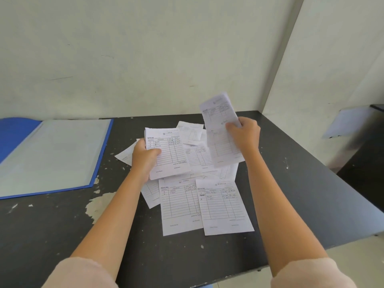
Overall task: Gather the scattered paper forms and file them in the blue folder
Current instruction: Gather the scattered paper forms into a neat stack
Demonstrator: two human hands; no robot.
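Left hand point(143, 156) grips stack point(166, 152) | right hand point(245, 134) pinches one form point(220, 132) | risk: loose grip, sheets slide off table point(62, 235)

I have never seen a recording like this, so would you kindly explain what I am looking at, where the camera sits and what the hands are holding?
There is no machine here: these are a person's two bare hands, filmed by one camera worn on the head, looking forward and down. The left hand grips a form, perhaps several stacked. The right hand holds a second form raised above the table. A loose pile of more forms lies on the dark table in front of the person. An open blue folder lies flat at the left, apart from the pile.
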